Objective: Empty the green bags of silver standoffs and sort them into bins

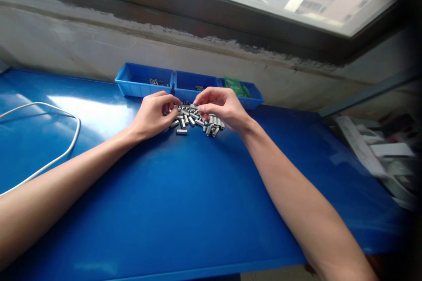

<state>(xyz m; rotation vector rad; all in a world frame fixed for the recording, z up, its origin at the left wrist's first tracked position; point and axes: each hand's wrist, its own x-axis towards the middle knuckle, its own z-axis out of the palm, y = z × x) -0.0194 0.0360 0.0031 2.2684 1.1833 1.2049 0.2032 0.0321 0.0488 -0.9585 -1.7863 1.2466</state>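
A pile of short silvery metal pieces [192, 119], shaped like hex standoffs, lies on the blue table. My left hand [155, 114] is at the left side of the pile, fingers curled with a gap between thumb and index finger; its other fingertips are partly hidden. From the right, my right hand [222, 107] reaches over the pile. Its thumb and index finger pinch what looks like one metal standoff [194, 106]. Several pieces lie loose at the near edge, one of them [181, 132] apart from the others.
Behind the pile stand three joined blue bins: the left bin [143, 90] and middle bin [184, 94] hold some metal pieces, the right one a green packet [236, 87]. A white cable [74, 138] crosses the blue table [198, 210] at left. Blurred items [379, 153] are at right.
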